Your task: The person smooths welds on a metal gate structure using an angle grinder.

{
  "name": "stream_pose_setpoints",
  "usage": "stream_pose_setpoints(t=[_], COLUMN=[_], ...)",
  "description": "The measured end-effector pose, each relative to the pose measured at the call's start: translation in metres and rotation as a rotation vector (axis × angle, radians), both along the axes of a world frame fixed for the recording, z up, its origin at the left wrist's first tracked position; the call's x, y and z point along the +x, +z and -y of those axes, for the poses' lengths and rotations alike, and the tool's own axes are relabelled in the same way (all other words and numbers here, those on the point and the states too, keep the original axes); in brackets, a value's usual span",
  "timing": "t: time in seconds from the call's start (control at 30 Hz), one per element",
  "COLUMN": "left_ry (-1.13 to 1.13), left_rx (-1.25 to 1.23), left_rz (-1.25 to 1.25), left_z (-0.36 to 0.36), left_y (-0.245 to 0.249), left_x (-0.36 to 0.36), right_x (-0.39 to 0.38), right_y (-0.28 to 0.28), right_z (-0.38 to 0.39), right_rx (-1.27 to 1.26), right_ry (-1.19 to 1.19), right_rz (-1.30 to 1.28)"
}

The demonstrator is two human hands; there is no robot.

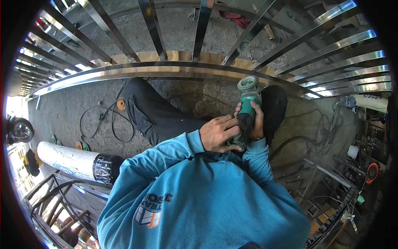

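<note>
Both hands grip a green angle grinder [248,104] in front of my blue sweatshirt. My left hand [217,133] wraps the rear of its body from the left. My right hand [258,121] clasps the body from the right, just below the head. The grinder's round disc [248,83] points away from me, close under the curved polished steel bar [166,68] of a railing with several slanted steel bars. My legs in dark trousers [153,114] stretch out over the concrete floor beneath the railing.
A white gas cylinder [68,158] with a black end lies at the left. A looped cable [101,120] and loose orange and green discs [121,103] lie on the floor. Metal frames [62,199] sit at lower left, and tools, cables and steel parts [348,166] clutter the right.
</note>
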State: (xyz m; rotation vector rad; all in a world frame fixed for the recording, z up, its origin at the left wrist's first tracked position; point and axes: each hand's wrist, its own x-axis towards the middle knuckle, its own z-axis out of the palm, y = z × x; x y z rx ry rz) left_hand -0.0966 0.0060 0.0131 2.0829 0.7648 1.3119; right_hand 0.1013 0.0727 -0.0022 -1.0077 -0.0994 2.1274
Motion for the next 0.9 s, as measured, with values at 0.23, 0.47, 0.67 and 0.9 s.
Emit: stream_pose_setpoints(t=[0.23, 0.47, 0.67, 0.9], left_ry=[0.093, 0.125, 0.163, 0.148], left_rx=[-0.096, -0.191, -0.207, -0.268], left_rz=[-0.065, -0.16, -0.377, -0.263], left_z=[0.002, 0.001, 0.003, 0.002], left_y=[-0.002, 0.003, 0.013, 0.019], left_x=[-0.005, -0.011, -0.003, 0.026], right_x=[-0.01, -0.013, -0.003, 0.026], right_y=[0.002, -0.004, -0.008, 0.006], right_z=[-0.004, -0.008, -0.013, -0.032], right_rx=[0.007, -0.046, -0.013, 0.102], right_ry=[0.043, 0.034, 0.125, 0.191], right_rz=[0.129, 0.14, 0.202, 0.269])
